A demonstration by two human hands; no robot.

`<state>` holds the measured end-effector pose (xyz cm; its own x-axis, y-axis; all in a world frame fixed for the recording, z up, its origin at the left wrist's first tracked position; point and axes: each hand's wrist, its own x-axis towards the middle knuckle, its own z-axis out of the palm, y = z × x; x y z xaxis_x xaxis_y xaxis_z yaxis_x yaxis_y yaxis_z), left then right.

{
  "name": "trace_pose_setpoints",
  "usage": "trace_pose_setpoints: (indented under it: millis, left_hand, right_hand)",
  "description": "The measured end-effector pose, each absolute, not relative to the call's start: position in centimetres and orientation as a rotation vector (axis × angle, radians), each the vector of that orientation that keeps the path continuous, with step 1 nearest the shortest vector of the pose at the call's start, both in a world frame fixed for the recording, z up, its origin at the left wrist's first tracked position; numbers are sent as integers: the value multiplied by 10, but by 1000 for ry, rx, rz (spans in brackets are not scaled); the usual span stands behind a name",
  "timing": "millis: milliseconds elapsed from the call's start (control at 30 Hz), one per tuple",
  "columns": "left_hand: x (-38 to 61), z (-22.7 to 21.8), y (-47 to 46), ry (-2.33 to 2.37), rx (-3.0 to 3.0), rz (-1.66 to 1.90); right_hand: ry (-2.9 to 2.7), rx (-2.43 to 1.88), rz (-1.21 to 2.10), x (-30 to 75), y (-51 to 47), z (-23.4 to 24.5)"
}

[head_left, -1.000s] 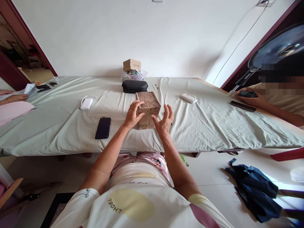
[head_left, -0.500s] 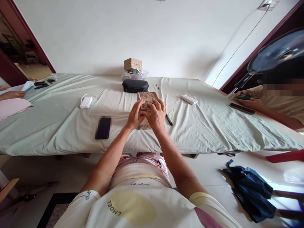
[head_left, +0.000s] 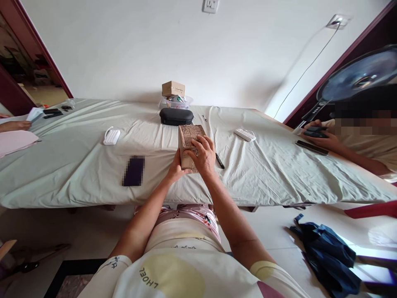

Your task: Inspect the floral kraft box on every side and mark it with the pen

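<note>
A thick brown box or book (head_left: 190, 132) with an ornate patterned top is at the middle of the table, tilted with its left side showing. My left hand (head_left: 176, 166) grips it at the lower left, thumb along the near edge and most fingers hidden beneath or behind it. Across the patterned top lies my right hand (head_left: 204, 154), its fingers bent and its thumb near the middle of the cover; what is under the fingertips is hidden. A black pen (head_left: 220, 160) lies just right of that hand. Beyond the box is a black hard case (head_left: 176, 116).
A phone (head_left: 134, 170) and a white corded block (head_left: 111, 136) are on the left of the cloth-covered table (head_left: 74, 165); another white block (head_left: 245, 134) is on the right. A tub (head_left: 176, 103) carries a cardboard box (head_left: 173, 88). People sit at both ends, hands holding things.
My left hand has moved from the top of the brown box down to its left side and near edge. The box now tilts, showing its side. My right hand stays on top.
</note>
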<state>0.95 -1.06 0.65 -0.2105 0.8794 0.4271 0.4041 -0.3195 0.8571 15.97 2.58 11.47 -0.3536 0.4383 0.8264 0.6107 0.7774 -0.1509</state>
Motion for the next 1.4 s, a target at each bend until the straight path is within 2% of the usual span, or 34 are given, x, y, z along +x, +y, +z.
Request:
trace_pose_setpoints:
  millis: [200, 767, 1100, 1400]
  left_hand:
    - [14, 8, -17, 1548, 1530, 1407]
    - [15, 1, -12, 1626, 1468, 1417]
    - [16, 8, -16, 1583, 1537, 1460]
    - [20, 24, -28, 1707, 1475, 1285]
  right_hand:
    - [-2071, -756, -216, 163, 20, 116]
    - [-2012, -809, -214, 155, 21, 113]
    - [-2013, -791, -197, 157, 22, 114]
    - [-1991, -794, -255, 154, 18, 114]
